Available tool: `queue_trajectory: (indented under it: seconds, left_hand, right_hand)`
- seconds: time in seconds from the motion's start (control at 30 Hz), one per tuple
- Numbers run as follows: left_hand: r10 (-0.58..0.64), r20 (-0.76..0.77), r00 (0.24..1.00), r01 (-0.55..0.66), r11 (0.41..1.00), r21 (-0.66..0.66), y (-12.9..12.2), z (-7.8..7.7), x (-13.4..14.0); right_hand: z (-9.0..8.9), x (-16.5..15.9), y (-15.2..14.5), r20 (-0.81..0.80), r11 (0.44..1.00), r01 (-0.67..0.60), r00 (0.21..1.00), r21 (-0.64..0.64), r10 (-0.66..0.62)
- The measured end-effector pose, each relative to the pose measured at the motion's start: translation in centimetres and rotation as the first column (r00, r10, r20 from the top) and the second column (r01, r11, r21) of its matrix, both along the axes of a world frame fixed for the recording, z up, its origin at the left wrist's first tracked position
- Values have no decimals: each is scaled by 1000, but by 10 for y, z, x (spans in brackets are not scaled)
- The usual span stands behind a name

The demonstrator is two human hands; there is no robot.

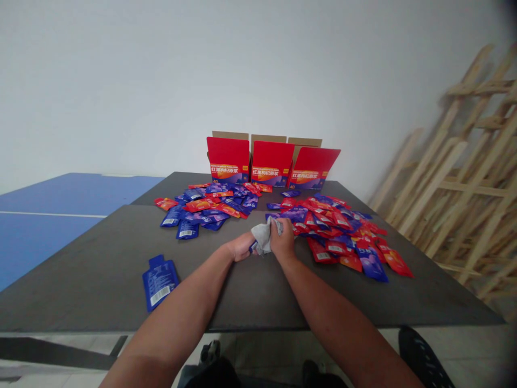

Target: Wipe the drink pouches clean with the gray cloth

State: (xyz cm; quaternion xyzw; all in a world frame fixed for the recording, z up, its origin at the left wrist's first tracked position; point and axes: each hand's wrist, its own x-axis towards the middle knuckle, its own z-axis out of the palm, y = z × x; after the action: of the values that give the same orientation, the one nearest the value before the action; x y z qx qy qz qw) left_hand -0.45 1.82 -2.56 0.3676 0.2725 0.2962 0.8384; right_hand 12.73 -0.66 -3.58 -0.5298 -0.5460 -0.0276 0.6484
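Note:
Over the middle of the dark table, my left hand is closed on a blue pouch, of which only a sliver shows. A grey cloth is gripped in my right hand and lies against the pouch, covering most of it. Close to my right hand spreads a large pile of red and blue pouches. A single blue pouch with a white barcode label lies flat near the front left, beside my left forearm.
Another mixed pile of pouches lies at the back left. Behind the piles stand three open red boxes: a left box, a middle box and a right box. A blue table adjoins at left. Wooden frames lean at right.

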Motion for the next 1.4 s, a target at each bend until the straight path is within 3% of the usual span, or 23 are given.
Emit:
queue_trajectory:
  seconds: [0.1,0.2,0.27,0.33,0.47,0.57,0.63,0.77,0.97,1.1,1.27,1.33,1.4]
  left_hand:
    - [-117,-50,992,117,993,-1,1,6,-8]
    - [-223,121,967,235,967,-95,5,17,-19]
    - [-173,263,949,217,965,-145,8,23,-25]
    - [-40,364,931,110,978,-175,12,25,-29]
    - [156,384,910,-73,972,-222,23,19,-29]
    - [140,359,923,-59,972,-227,27,15,-27]
    - [78,338,938,-11,981,-195,27,15,-25]
    - [-19,261,965,62,986,-157,24,17,-26]
    - [-18,154,988,45,983,-177,21,18,-31]
    - [64,118,991,-41,982,-184,24,19,-31]
    - [289,120,950,-254,937,-240,35,18,-27]
    - [321,122,939,-281,922,-265,37,16,-25]
    - [276,120,954,-241,939,-244,35,15,-22]
  right_hand:
    - [-2,5,6,-131,995,54,989,-83,-65]
    - [-4,7,12,-214,990,38,975,-133,-66]
    - [-5,7,13,-252,990,27,966,-138,-62]
    - [-4,6,12,-249,993,17,967,-119,-46]
    - [0,-1,0,22,990,-142,990,-20,142]
    - [-1,-9,-8,271,937,-346,898,-55,347]
    - [-2,-12,-9,314,920,-382,865,-91,391]
    - [-4,-10,-6,252,957,-271,924,-102,288]
    - [-3,-7,-2,185,979,-169,965,-112,187]
    - [-3,-4,2,89,985,-125,987,-121,136]
    - [1,3,3,-67,997,-65,996,-42,62]
    - [3,2,-1,-24,995,-97,995,6,97]
    - [5,-2,-7,86,983,-178,981,36,174]
